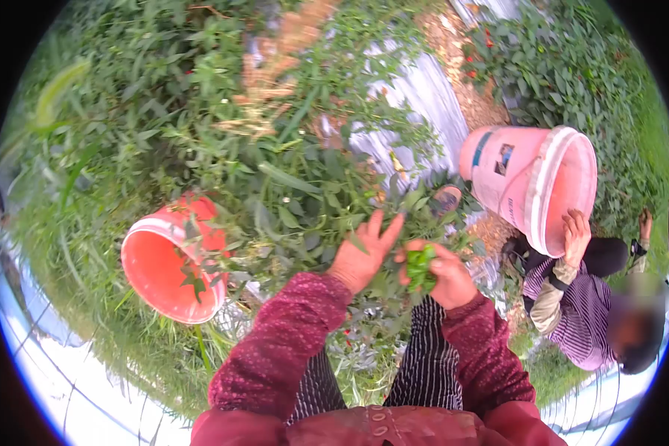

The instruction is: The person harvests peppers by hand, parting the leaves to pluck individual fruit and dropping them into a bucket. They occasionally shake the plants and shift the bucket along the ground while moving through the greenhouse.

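Observation:
In the middle of the head view, my left hand point(360, 253) reaches in among the leaves of a pepper plant point(304, 204). Its fingers are stretched out and apart, with nothing seen in them. Just to its right, my right hand point(453, 279) is closed around a small bunch of bright green chili peppers point(421, 267). The peppers stick out between thumb and fingers, and part of the bunch is hidden by the hand.
A red bucket point(137, 256) lies tilted among plants on the left. At right, another person point(572, 312) has a hand on a pink bucket point(524, 167). Silvery ground sheeting point(431, 97) runs between the rows. Bushes with red fruits point(557, 67) grow at upper right.

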The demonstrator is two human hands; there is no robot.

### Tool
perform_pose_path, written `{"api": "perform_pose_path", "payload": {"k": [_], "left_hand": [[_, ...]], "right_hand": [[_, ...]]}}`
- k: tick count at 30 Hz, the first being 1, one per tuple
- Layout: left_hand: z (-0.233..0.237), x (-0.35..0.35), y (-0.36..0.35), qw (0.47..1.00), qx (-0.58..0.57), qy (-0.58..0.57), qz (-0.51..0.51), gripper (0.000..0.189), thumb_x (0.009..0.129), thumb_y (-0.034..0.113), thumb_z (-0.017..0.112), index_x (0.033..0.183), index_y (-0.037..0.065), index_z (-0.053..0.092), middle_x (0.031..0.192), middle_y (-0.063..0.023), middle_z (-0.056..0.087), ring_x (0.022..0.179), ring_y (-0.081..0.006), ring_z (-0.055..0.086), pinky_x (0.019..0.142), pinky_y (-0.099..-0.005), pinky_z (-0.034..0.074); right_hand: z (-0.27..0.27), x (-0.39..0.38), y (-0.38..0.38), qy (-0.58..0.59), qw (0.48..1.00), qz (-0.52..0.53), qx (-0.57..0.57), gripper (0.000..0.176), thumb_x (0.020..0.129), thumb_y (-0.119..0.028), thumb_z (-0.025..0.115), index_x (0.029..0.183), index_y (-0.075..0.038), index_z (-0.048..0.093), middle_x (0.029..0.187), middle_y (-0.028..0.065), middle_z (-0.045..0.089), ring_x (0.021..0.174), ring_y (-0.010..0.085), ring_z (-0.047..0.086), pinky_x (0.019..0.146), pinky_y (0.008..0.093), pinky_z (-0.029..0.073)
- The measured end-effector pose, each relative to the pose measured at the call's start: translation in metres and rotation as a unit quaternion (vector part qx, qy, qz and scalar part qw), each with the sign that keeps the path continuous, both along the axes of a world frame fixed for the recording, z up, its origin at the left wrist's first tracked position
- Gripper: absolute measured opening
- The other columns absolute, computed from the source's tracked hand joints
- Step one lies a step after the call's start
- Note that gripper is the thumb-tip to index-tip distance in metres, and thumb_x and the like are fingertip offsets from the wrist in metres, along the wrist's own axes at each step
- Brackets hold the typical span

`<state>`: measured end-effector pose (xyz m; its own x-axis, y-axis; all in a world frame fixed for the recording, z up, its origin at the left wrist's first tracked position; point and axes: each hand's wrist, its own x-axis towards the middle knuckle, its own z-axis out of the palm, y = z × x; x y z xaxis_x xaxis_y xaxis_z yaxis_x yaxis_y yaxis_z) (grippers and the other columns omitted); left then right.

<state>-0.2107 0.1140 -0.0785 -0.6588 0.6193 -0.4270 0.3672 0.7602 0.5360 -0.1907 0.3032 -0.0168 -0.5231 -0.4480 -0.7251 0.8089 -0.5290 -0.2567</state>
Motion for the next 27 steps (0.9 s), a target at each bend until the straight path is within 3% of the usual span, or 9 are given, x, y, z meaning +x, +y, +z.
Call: {"api": "perform_pose_path", "payload": {"k": [5, 8, 11, 17, 19, 23, 24, 26, 27], "left_hand": [[0.079, -0.028, -0.018, 0.982, 0.094, -0.011, 0.164, 0.061, 0.077, -0.001, 0.057, 0.134, 0.011, 0.039, 0.132, -0.0185, 0.041, 0.095, -0.0294, 0.06, 0.076, -0.0389, 0.052], [0.136, -0.035, -0.036, 0.91, 0.252, -0.052, 0.324, 0.048, 0.079, -0.006, 0.057, 0.126, 0.004, 0.048, 0.125, -0.0165, 0.051, 0.09, -0.0273, 0.063, 0.074, -0.0337, 0.053], [0.157, -0.026, -0.065, 0.941, 0.24, -0.04, 0.234, 0.046, 0.079, -0.004, 0.059, 0.124, 0.003, 0.049, 0.122, -0.018, 0.052, 0.088, -0.0282, 0.063, 0.074, -0.0343, 0.053], [0.172, 0.005, -0.16, 0.931, 0.185, -0.023, 0.314, 0.023, 0.08, -0.003, 0.059, 0.102, 0.003, 0.057, 0.095, -0.0145, 0.061, 0.086, -0.0296, 0.063, 0.071, -0.0341, 0.052], [0.167, 0.011, -0.207, 0.93, 0.143, 0.047, 0.335, 0.021, 0.081, -0.002, 0.056, 0.102, 0.001, 0.057, 0.093, -0.0178, 0.06, 0.079, -0.0333, 0.062, 0.07, -0.0366, 0.053], [0.132, 0.038, -0.321, 0.846, 0.091, -0.02, 0.525, 0.024, 0.087, -0.001, 0.055, 0.11, -0.002, 0.056, 0.103, -0.0104, 0.061, 0.095, -0.0177, 0.058, 0.084, -0.031, 0.047], [0.12, 0.042, -0.347, 0.818, 0.103, -0.035, 0.565, 0.025, 0.088, 0.0, 0.055, 0.113, -0.003, 0.056, 0.106, -0.0092, 0.061, 0.097, -0.0153, 0.056, 0.086, -0.03, 0.046], [0.106, 0.05, -0.387, 0.804, 0.079, -0.023, 0.589, 0.026, 0.091, 0.006, 0.052, 0.115, -0.004, 0.055, 0.11, -0.0105, 0.06, 0.099, -0.0165, 0.056, 0.088, -0.0295, 0.044], [0.101, 0.055, -0.397, 0.807, 0.088, -0.032, 0.583, 0.026, 0.091, 0.006, 0.052, 0.115, -0.004, 0.055, 0.11, -0.0105, 0.06, 0.099, -0.0165, 0.056, 0.088, -0.0295, 0.044]], "right_hand": [[0.03, -0.019, -0.014, 0.014, 0.989, -0.146, 0.005, 0.052, 0.08, -0.028, 0.057, 0.125, -0.001, 0.051, 0.112, 0.0159, 0.06, 0.087, 0.0218, 0.062, 0.074, 0.0336, 0.05], [0.063, -0.039, -0.031, 0.068, 0.991, 0.092, 0.073, 0.04, 0.087, -0.022, 0.054, 0.121, -0.001, 0.054, 0.101, 0.0088, 0.063, 0.083, 0.017, 0.062, 0.074, 0.0305, 0.05], [0.065, -0.037, -0.068, 0.111, 0.976, 0.184, 0.044, 0.034, 0.09, -0.016, 0.05, 0.12, -0.001, 0.054, 0.098, 0.005, 0.062, 0.083, 0.0129, 0.061, 0.072, 0.0264, 0.05], [0.075, -0.038, -0.162, 0.074, 0.931, 0.356, 0.005, 0.041, 0.092, -0.023, 0.051, 0.128, -0.005, 0.049, 0.105, 0.005, 0.062, 0.085, 0.0128, 0.062, 0.069, 0.0243, 0.049], [0.08, -0.043, -0.204, 0.027, 0.946, 0.322, -0.024, 0.041, 0.092, -0.028, 0.053, 0.129, -0.011, 0.05, 0.105, -0.0019, 0.059, 0.085, 0.0087, 0.059, 0.068, 0.0223, 0.047], [0.063, -0.034, -0.311, 0.087, 0.96, 0.266, -0.013, 0.047, 0.087, -0.024, 0.057, 0.132, -0.01, 0.048, 0.101, 0.0009, 0.057, 0.083, 0.0087, 0.052, 0.061, 0.0237, 0.048], [0.053, -0.025, -0.344, 0.079, 0.965, 0.248, -0.024, 0.055, 0.085, -0.026, 0.059, 0.136, -0.011, 0.042, 0.104, 0.003, 0.055, 0.084, 0.0112, 0.052, 0.068, 0.0258, 0.049], [0.048, -0.017, -0.393, 0.171, 0.952, 0.241, 0.081, 0.073, 0.084, -0.025, 0.06, 0.145, -0.015, 0.022, 0.136, 0.0166, 0.042, 0.115, 0.0246, 0.049, 0.095, 0.0351, 0.043], [0.056, -0.027, -0.394, 0.095, 0.964, 0.248, 0.025, 0.077, 0.083, -0.024, 0.06, 0.146, -0.013, 0.017, 0.144, 0.021, 0.032, 0.125, 0.0272, 0.041, 0.097, 0.0356, 0.041]]}}
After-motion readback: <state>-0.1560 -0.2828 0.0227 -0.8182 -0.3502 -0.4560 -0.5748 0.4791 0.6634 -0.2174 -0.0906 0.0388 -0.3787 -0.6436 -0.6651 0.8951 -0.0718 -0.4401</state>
